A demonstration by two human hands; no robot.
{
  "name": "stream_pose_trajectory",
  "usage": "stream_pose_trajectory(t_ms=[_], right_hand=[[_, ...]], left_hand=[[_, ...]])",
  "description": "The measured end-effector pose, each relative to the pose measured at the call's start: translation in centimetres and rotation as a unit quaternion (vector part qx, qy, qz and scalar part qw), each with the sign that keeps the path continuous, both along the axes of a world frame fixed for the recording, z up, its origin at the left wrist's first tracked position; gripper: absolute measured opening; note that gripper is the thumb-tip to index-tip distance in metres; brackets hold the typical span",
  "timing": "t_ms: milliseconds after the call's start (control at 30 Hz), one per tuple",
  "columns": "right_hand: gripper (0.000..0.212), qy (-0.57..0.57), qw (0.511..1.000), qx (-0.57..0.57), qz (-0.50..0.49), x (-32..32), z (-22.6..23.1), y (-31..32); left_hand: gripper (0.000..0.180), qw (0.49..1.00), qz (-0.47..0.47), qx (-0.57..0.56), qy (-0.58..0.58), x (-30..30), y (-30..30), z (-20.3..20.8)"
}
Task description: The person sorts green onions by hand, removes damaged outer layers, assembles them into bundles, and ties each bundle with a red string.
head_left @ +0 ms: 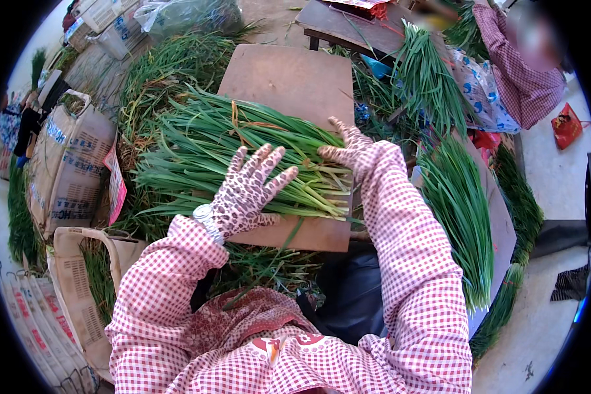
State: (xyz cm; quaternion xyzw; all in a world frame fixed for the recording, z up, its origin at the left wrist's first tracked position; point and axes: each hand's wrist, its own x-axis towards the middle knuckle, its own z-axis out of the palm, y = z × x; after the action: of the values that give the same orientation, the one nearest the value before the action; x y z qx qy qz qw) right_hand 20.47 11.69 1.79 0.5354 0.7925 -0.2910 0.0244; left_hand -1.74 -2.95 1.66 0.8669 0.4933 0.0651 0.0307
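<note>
Nearest, 2 pink-checked sleeves (414, 243) reached up from the lower edge, and a pale watch (207, 220) circled the left wrist. The left hand (249, 190), in a spotted glove, lay palm down over a bundle of long green leaves (243, 138), its fingers spread and unclenched. The right hand (356, 151), gloved alike, touched the bundle near its pale cut ends, thumb and forefinger parted, also loose. The bundle lay crosswise on a brown worktop (289, 72), leaf tips hanging past the left edge. To the right, a 2nd green bundle (456, 210) rested on a grey board (504, 230). Leftward, loose leaves (171, 65) were heaped near a beige sack (75, 157). Farther off, a 3rd bundle (423, 72) drooped beside a darker worktop (361, 33). Beyond sat a co-worker (528, 98), apparently handling greens, though blur and distance left that unsure.
</note>
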Motion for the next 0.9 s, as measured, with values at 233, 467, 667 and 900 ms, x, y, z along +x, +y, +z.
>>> stream_pose_trajectory(t_ms=[233, 467, 667, 900], right_hand=[[0.054, 0.018, 0.989, 0.039, 0.142, 2.3, 1.7, -9.5], [0.039, -0.053, 0.995, 0.01, 0.089, 0.7, -0.4, -9.3], [0.029, 0.026, 0.995, 0.095, 0.023, -0.3, 4.7, -11.2], [0.027, 0.13, 0.968, -0.143, -0.161, 5.1, -7.7, -9.8]], left_hand=[[0.036, 0.994, -0.027, 0.037, -0.1, 3.3, -6.9, -1.6], [0.038, 0.987, -0.058, -0.146, -0.036, 2.1, -8.4, -2.6], [0.032, 0.994, 0.073, 0.065, -0.048, -5.2, -12.2, -0.9], [0.031, 0.975, 0.025, 0.043, -0.218, 1.5, -14.8, 0.5]])
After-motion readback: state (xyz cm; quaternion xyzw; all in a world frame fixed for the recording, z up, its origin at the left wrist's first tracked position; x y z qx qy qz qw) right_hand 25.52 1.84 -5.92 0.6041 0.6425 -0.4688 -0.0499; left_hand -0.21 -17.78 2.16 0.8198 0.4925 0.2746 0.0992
